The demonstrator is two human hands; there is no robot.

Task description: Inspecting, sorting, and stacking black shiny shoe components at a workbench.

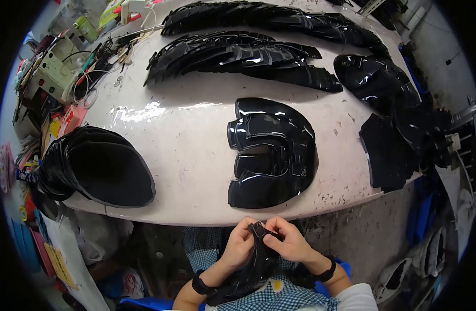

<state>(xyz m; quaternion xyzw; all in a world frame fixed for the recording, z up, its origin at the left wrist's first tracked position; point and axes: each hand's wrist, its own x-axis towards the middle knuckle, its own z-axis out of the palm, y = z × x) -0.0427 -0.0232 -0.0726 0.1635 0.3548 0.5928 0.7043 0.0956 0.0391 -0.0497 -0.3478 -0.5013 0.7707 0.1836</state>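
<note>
My left hand (239, 244) and my right hand (291, 242) are close together just below the near edge of the table, above my lap. Between them they pinch the top of a glossy black sheet piece (261, 256) that looks like patent leather. Its lower part hangs down over my lap. Fingertips of both hands are closed on its upper edge, and what lies under them is hidden. Straight ahead on the table lies a stack of U-shaped glossy black pieces (300, 150), open toward the left.
The pale table (196, 176) carries a fanned stack of rounded black pieces (113, 171) at left. Two long overlapping rows of black pieces (238, 59) lie at the far side. More black pieces (385, 150) are at right. Tools and cables crowd a control box (54, 72) at far left.
</note>
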